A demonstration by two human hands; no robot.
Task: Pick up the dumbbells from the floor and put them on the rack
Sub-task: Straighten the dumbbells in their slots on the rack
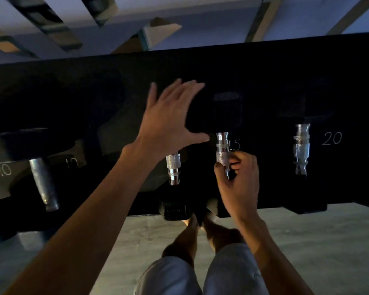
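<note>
At the lower left of the frame a 10 dumbbell (44,184) lies on the rack (285,60), its handle a smooth, dull steel cylinder between blocky black heads with "10" in pale numerals. The rack itself is a broad matt black band across the middle of the frame, very dark, so its edges are hard to read.

My left hand (168,118) is spread wide just left of centre, fingers straight and fanned, thumb out to the right, holding nothing. It is blurred, and I cannot tell whether it touches the black head beneath it. Below its wrist shows a neighbouring dumbbell (173,167) with a bright, knurled, stepped chrome handle.

Just right of centre the 15 dumbbell (222,150) sits on the rack. My right hand (239,179) curls its fingers and thumb round the lower end of its knurled chrome handle.

Farther right lies a 20 dumbbell (301,149), also chrome and ridged. Along the bottom are the pale, mottled floor (317,241) and my light shorts (228,273).
</note>
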